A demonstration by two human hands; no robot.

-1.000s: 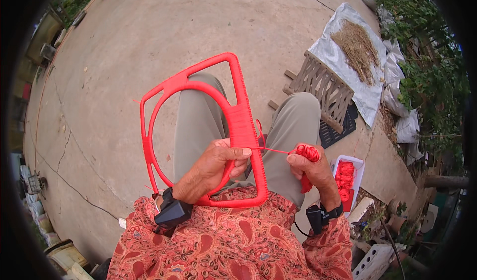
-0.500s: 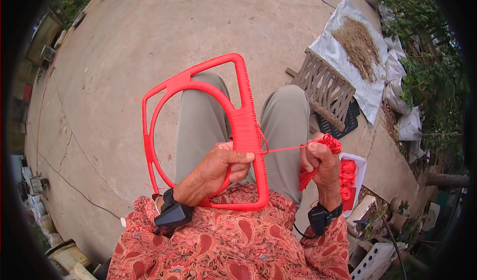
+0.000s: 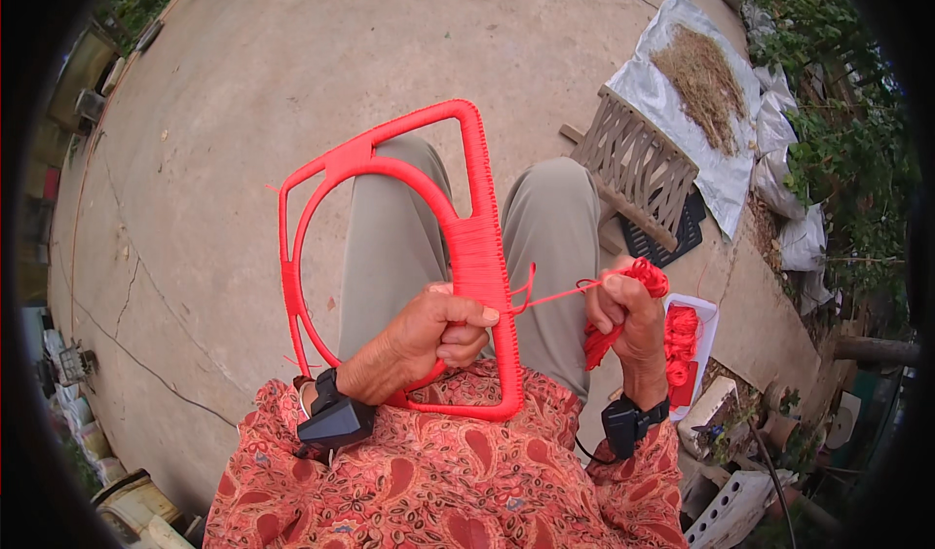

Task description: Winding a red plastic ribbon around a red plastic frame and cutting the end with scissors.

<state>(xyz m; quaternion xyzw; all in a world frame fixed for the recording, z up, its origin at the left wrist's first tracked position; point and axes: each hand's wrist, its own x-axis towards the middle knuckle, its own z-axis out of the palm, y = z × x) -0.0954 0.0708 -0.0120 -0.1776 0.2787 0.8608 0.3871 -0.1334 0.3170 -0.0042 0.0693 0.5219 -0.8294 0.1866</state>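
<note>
A frame wrapped in red cord (image 3: 477, 174), squarish with a ring inside it, rests across my lap and knees. My left hand (image 3: 443, 330) is closed around its near right part, thumb pressed on the wrapped band where ring and outer bar meet. My right hand (image 3: 628, 310), off to the right, grips a bundle of red cord (image 3: 647, 274) that shows above and below the fist. A strand runs from this bundle to the frame beside my left thumb, with a small loose loop standing up near the frame's edge.
Beside my right forearm, a white tray (image 3: 705, 335) holds more red cord. Further off stand a slatted wooden stool (image 3: 638, 159), a dark plastic crate (image 3: 682, 232) and a pale sheet (image 3: 672, 23) with dried plant matter. Leafy plants and sacks line the right side.
The strand near the frame has slackened, and its loop now stands out further right of the edge. Both hands keep their hold, almost in the same place.
</note>
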